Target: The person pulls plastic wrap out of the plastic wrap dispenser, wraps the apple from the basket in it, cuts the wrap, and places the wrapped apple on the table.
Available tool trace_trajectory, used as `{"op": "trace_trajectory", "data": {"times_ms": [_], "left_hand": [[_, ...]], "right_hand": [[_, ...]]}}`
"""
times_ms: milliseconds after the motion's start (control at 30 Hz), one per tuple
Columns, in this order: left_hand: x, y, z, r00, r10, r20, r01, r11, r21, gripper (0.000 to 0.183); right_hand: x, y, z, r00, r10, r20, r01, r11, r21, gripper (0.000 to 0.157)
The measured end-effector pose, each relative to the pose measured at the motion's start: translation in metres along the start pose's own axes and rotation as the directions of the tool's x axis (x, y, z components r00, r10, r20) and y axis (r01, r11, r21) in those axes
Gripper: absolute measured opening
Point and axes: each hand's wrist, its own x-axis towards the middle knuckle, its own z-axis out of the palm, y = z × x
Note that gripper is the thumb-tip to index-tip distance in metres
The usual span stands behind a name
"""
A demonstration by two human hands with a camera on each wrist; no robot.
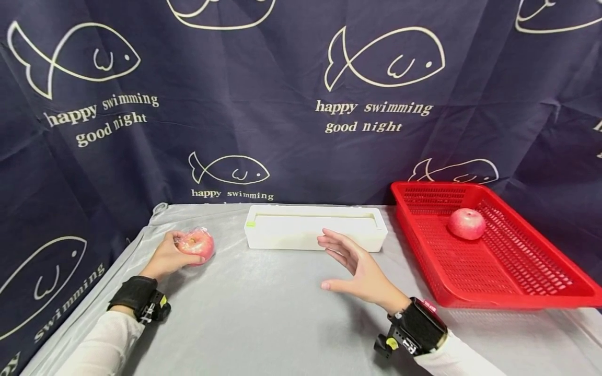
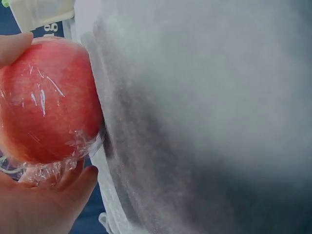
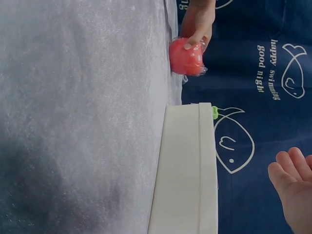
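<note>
A red apple in clear plastic wrap (image 1: 197, 247) sits at the left of the table. My left hand (image 1: 172, 256) grips it, thumb on the near side and fingers round the far side. In the left wrist view the wrapped apple (image 2: 51, 102) lies between thumb and fingertips, its crinkled wrap bunched near the fingers. My right hand (image 1: 359, 271) hovers over the table in front of the long white box (image 1: 287, 234), fingers spread and holding nothing. The right wrist view shows part of that hand (image 3: 295, 187) beside the white box (image 3: 183, 170).
At the right stands a red plastic basket (image 1: 498, 300) with slotted walls, a second apple (image 1: 466, 224) inside it. A grey cloth covers the table (image 1: 263, 313). Behind hangs a dark blue curtain (image 1: 291, 78) printed with fish outlines.
</note>
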Motion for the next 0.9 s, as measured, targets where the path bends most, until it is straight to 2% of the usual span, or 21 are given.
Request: {"op": "trace_trajectory", "data": {"times_ms": [233,333,433,500,567,700,800,900], "left_hand": [[-0.003,-0.003,0.002,0.999,0.004,0.046,-0.001,0.998,-0.058,0.102],[-0.005,0.000,0.000,0.999,0.010,0.048,-0.008,0.999,-0.053,0.107],[-0.006,0.007,-0.003,0.999,0.041,0.005,-0.041,0.999,-0.019,0.108],[-0.007,0.014,-0.005,0.995,0.089,-0.048,-0.088,0.996,0.017,0.108],[-0.007,0.021,-0.005,0.982,0.158,-0.105,-0.151,0.986,0.068,0.107],[-0.005,0.034,-0.002,0.932,0.313,-0.182,-0.287,0.945,0.156,0.105],[-0.006,0.046,0.004,0.901,0.390,-0.189,-0.359,0.916,0.177,0.104],[-0.009,0.057,0.011,0.885,0.434,-0.168,-0.403,0.895,0.189,0.104]], "right_hand": [[-0.002,-0.003,-0.002,0.999,0.033,-0.010,-0.033,0.999,-0.017,0.089],[-0.005,-0.004,-0.004,0.998,0.053,-0.027,-0.054,0.998,-0.031,0.090],[-0.009,-0.006,-0.009,0.999,0.029,-0.034,-0.031,0.998,-0.061,0.089],[-0.011,-0.007,-0.013,0.999,0.015,-0.040,-0.019,0.997,-0.080,0.088],[-0.013,-0.010,-0.017,0.999,-0.010,-0.041,0.006,0.995,-0.095,0.087],[-0.016,-0.017,-0.026,0.998,-0.032,-0.050,0.027,0.995,-0.099,0.086],[-0.019,-0.022,-0.033,0.998,-0.037,-0.057,0.031,0.994,-0.103,0.085],[-0.021,-0.024,-0.039,0.997,-0.030,-0.069,0.021,0.992,-0.123,0.085]]}}
